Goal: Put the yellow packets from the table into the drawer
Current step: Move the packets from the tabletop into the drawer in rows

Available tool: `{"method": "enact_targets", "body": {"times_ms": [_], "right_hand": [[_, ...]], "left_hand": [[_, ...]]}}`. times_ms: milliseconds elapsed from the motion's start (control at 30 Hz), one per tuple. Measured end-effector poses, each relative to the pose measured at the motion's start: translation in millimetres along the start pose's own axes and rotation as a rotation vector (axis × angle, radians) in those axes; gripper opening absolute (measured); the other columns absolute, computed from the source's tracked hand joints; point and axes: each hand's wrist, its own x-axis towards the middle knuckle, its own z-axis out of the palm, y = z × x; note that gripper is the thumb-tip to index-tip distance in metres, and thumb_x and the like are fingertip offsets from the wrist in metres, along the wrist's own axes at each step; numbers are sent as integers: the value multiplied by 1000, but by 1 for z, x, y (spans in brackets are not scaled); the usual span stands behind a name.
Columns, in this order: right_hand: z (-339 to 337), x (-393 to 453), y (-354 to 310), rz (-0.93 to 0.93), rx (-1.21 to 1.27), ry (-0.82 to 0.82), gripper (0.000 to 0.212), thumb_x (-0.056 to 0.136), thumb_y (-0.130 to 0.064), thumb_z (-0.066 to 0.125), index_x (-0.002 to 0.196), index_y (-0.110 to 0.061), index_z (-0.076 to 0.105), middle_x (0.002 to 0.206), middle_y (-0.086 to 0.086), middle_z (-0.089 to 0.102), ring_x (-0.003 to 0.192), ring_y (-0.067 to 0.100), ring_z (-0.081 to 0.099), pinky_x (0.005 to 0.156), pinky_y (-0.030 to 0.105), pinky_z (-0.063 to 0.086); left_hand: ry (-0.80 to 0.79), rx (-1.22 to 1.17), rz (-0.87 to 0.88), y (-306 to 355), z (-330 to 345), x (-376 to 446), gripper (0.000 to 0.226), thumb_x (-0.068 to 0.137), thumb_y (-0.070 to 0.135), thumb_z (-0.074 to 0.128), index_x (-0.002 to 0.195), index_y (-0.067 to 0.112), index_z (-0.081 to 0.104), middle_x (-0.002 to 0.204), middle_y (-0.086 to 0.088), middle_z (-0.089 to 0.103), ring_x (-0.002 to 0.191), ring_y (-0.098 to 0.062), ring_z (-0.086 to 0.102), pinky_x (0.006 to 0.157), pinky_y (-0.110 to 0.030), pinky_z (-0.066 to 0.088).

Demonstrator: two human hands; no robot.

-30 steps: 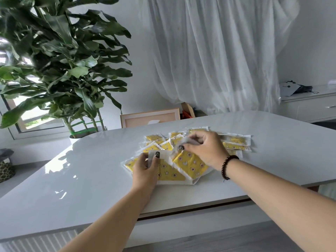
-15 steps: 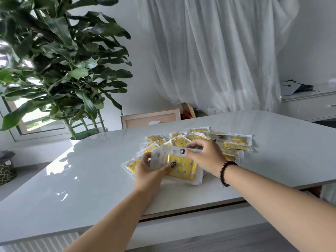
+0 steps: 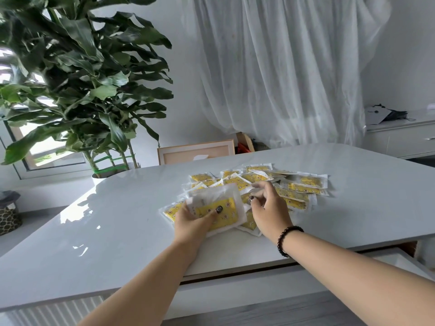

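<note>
We are early in the job: our left hand (image 3: 195, 222) grips a yellow packet (image 3: 221, 209) near the pile's left edge, our right hand (image 3: 270, 209) pinches another beside it. Most packets (image 3: 301, 188) still litter the white table (image 3: 117, 231); the drawer (image 3: 400, 260) sits near right.

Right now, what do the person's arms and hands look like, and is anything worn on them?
Both forearms are bare, with no sleeves in view. The right wrist carries a bracelet of dark round beads. The thumbnails of the left hand and the right hand are painted in a dark polish. No rings, gloves or watch can be seen.
</note>
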Motion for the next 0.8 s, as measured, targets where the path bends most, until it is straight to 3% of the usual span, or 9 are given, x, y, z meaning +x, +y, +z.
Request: {"method": "enact_targets", "body": {"times_ms": [100,167,233,333,500,667,800], "right_hand": [[-2,3,3,31,-352,-125,26,87,-36,58,109,-23,55,108,-5,56,98,14,55,81,23,47],[0,1,2,23,-632,-282,49,77,-63,55,110,-27,53,116,-5,47,114,17,41,96,32,40],[4,-2,0,-20,-778,-365,67,71,-75,50,118,-28,48,121,-2,41,120,21,35,100,36,34],[5,-1,1,-40,-766,-363,67,72,-72,52,121,-27,48,125,-1,42,122,23,34,102,36,33],[-4,-3,3,-158,-692,-311,48,80,-55,54,120,-26,55,118,-5,55,114,20,45,93,31,43],[-8,-4,5,-211,-702,-363,52,77,-52,52,121,-25,51,117,-5,51,114,17,43,95,32,41],[-5,-5,4,-242,-742,-341,42,82,-43,49,119,-21,51,113,-2,51,109,19,43,89,32,44]], "left_hand": [[96,-153,-56,0,-5,4,26,74,5,80,96,10,67,87,-9,75,77,-22,72,71,-35,59],[130,-215,-67,2,-6,4,23,77,7,78,96,9,67,85,-9,74,72,-19,72,62,-29,58],[164,-246,-80,1,-6,5,26,78,9,78,101,6,66,89,-11,74,75,-20,72,63,-29,58],[208,-254,-85,0,-6,7,32,79,12,77,108,6,63,96,-11,72,82,-22,71,72,-32,56],[248,-227,-66,-2,-6,10,28,82,18,75,105,11,61,97,-8,71,85,-21,69,73,-31,55],[251,-195,-64,-2,-6,10,26,83,19,74,103,12,59,93,-6,69,81,-18,67,64,-27,52],[245,-160,-62,-4,-6,12,28,81,21,75,103,13,58,100,-8,69,87,-21,68,71,-31,53]]}}
